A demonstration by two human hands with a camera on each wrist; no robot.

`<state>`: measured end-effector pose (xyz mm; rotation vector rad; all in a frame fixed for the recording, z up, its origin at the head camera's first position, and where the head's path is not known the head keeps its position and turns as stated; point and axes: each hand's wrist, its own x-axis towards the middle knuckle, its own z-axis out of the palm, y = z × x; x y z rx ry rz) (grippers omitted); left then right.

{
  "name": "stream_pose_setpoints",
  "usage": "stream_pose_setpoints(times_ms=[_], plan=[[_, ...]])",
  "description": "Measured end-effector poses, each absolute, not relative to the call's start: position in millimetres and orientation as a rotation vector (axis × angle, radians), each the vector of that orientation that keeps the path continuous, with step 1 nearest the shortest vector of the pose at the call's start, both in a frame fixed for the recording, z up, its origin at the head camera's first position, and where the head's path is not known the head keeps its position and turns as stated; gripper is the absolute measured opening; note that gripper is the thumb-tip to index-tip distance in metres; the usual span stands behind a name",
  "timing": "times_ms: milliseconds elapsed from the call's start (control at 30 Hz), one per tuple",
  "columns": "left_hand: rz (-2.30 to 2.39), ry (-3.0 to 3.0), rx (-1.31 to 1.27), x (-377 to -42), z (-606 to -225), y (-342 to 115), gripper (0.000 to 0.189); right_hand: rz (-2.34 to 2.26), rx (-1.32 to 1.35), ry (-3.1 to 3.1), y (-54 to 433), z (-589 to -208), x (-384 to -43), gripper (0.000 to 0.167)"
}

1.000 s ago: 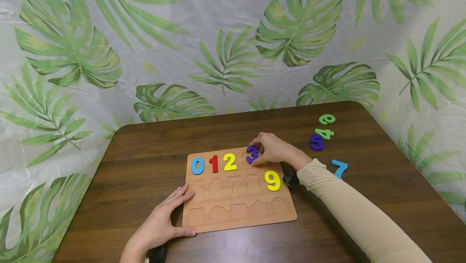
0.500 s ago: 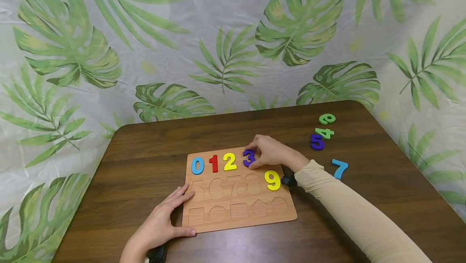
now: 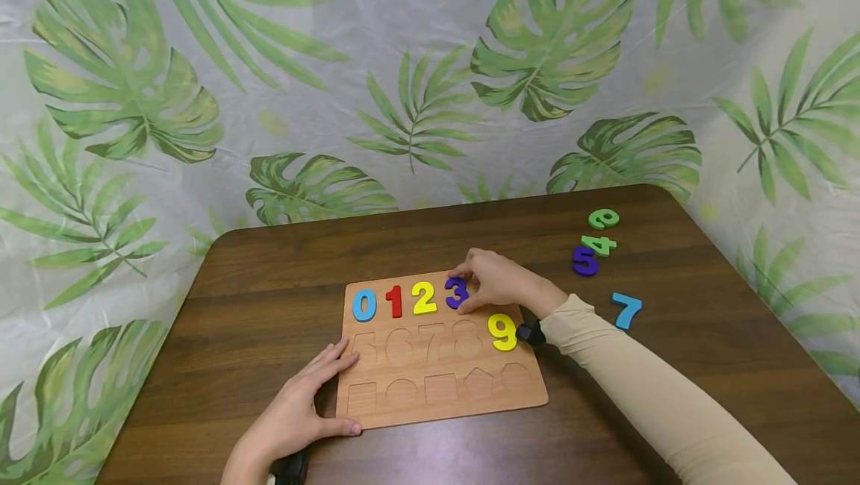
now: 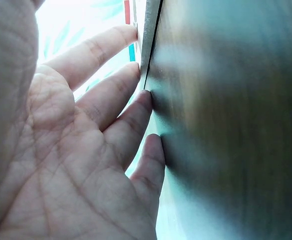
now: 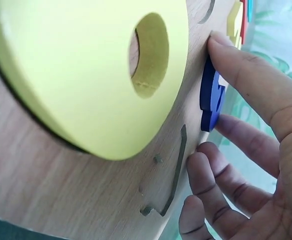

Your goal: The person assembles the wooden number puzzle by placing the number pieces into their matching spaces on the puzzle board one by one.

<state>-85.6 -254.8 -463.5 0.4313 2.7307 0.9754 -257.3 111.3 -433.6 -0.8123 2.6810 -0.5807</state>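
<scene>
Between its thumb and index finger, my right hand (image 3: 497, 280) pinches the purple number 3 (image 3: 456, 294) at the top row of a wooden puzzle board (image 3: 410, 416). In the right wrist view the 3 (image 5: 211, 95) lies against the board's face. My left hand (image 3: 298, 403) rests at the board's left edge with fingers spread, the thumb on the near corner; its fingertips meet that edge in the left wrist view. Left of the 3 sit a blue 0 (image 3: 365, 306), a red 1 (image 3: 394, 301) and a yellow 2 (image 3: 424, 298). A yellow 9 (image 3: 502, 332) sits in the second row.
Right of the board on the dark wooden table (image 3: 269, 276) lie a light green 6-shaped number (image 3: 603, 218), a green 4 (image 3: 599, 246) touching a purple 5 (image 3: 585, 262), and a blue 7 (image 3: 627, 310). A leaf-patterned curtain (image 3: 430, 82) hangs behind the table.
My right hand has moved the purple 3 slightly left and down, over to its recess in the top row. The left hand has stayed at the board's edge.
</scene>
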Motion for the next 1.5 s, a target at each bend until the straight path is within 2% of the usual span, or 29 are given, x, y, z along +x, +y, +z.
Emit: stream_pose_setpoints(times_ms=[733,1100,1500], plan=[[0.976,2.719,0.422,-86.6,-461.9,-253.6,0.1,-0.673,-0.776,2.614,122.3,-433.5,-262.2,0.06],[0.988,2.726,0.449,-86.6,-462.9,-254.3,0.101,-0.741,-0.756,2.648,152.3,-422.9,-267.6,0.056],[0.995,2.713,0.429,-85.2,-462.2,-255.5,0.1,-0.766,-0.653,2.742,205.4,-418.9,-270.7,0.053]])
